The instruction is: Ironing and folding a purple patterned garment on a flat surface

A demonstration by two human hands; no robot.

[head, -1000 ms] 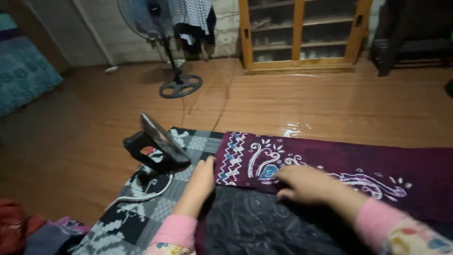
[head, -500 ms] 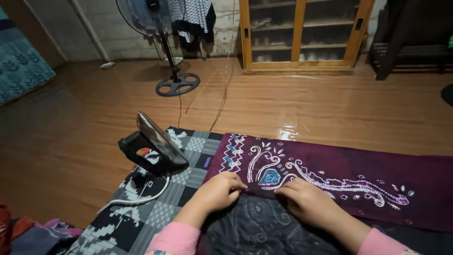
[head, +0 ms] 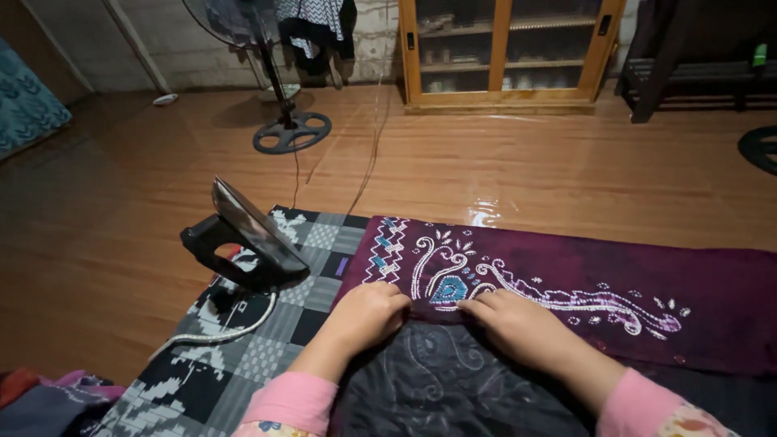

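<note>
Pinching the purple cloth's point(head: 566, 275) near fold, both hands, left point(head: 368, 314) and right point(head: 514, 324), grip it; iron point(head: 243, 239) stands upright left, its cord partly hidden.

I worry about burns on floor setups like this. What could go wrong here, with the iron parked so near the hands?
The iron stands tilted on its heel on the soft checked mat, so it might tip. Its cord lies loose near the left hand; a snag could pull it over. Both the left hand and the right hand press the purple cloth close to the iron.
</note>
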